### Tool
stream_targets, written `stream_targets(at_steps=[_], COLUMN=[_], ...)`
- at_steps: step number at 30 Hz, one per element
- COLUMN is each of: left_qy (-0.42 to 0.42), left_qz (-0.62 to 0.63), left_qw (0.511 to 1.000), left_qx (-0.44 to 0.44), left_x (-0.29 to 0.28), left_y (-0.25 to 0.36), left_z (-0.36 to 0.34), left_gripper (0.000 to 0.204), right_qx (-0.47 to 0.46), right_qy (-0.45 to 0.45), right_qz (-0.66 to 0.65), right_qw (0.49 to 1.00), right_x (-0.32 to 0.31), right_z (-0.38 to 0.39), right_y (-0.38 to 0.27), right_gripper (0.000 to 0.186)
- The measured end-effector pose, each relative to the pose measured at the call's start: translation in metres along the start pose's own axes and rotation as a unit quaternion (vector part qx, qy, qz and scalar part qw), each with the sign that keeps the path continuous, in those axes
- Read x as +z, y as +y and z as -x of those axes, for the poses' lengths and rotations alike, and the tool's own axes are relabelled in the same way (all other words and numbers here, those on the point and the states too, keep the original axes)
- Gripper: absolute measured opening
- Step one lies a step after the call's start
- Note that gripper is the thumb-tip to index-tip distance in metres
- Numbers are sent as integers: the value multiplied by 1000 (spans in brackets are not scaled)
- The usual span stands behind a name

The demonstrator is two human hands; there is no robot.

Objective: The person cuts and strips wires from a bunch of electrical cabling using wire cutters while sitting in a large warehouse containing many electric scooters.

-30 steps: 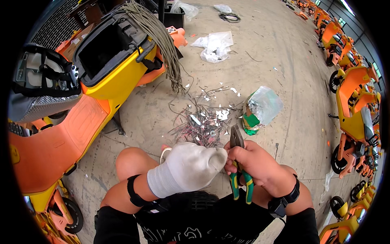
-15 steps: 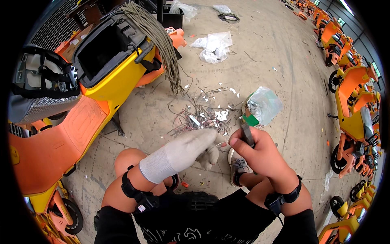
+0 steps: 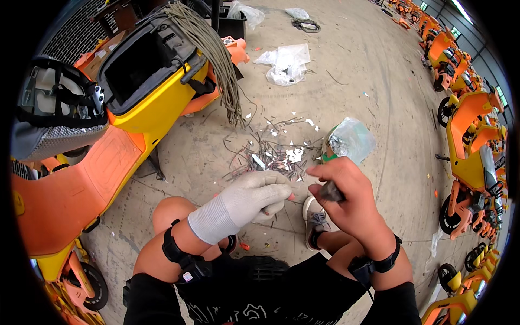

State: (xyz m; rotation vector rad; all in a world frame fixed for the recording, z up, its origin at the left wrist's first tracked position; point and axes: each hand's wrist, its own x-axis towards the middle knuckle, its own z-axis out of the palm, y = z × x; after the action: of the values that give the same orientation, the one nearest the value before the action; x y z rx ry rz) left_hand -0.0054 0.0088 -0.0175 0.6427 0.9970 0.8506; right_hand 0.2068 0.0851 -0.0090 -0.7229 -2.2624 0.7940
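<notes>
My left hand (image 3: 246, 200), in a pale grey work glove with a bare fingertip showing, is closed over the floor in front of my knees. What it pinches, if anything, is hidden by the fingers. To its right is my bare right hand (image 3: 355, 197), its index finger stretched toward the left and the other fingers curled round a short dark grey tool (image 3: 331, 192). Motion blurs the tool, so its exact kind does not show. A gap separates the two hands. Beyond them lies a pile of wire scraps and white bits (image 3: 271, 154).
A clear plastic bag (image 3: 353, 142) with a green part stands beyond my right hand. At left, a yellow and orange scooter (image 3: 162, 122) carries a hanging bundle of cables (image 3: 225, 81). White plastic sheeting (image 3: 287, 64) lies farther off. Scooters (image 3: 468, 135) line the right side.
My hands have moved apart; the thin pale strand seen between them no longer shows. The right index finger has lifted and straightened, and the dark tool has tilted lower in the hand.
</notes>
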Motion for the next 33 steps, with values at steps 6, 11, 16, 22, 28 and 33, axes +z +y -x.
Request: stream_targets(at_steps=[6,11,16,22,28,33], left_qy=[-22,-61,15,136,239,361], left_qz=[54,27,-335,-671,-688,-539], left_qw=[998,998,887,606,580,638], left_qx=[-23,-13,316,405,366,416], left_x=[1,-2,-8,0,1,-65], left_y=[-1,-3,-26,-18,4,23], left_z=[3,-1,-9,11,35,141], left_gripper=[12,13,14,9,25,33], right_qx=[-118,-120,59,298,228,262], right_qy=[-70,-98,-108,-135,-64,129], right_qz=[64,57,-72,-224,-148,-101], right_qw=[989,986,990,918,960,951], right_x=[-5,-6,11,22,24,11], right_z=[0,-2,2,5,-7,-18], right_y=[0,-1,-7,-5,3,43], right_gripper=[55,46,19,19,26,25])
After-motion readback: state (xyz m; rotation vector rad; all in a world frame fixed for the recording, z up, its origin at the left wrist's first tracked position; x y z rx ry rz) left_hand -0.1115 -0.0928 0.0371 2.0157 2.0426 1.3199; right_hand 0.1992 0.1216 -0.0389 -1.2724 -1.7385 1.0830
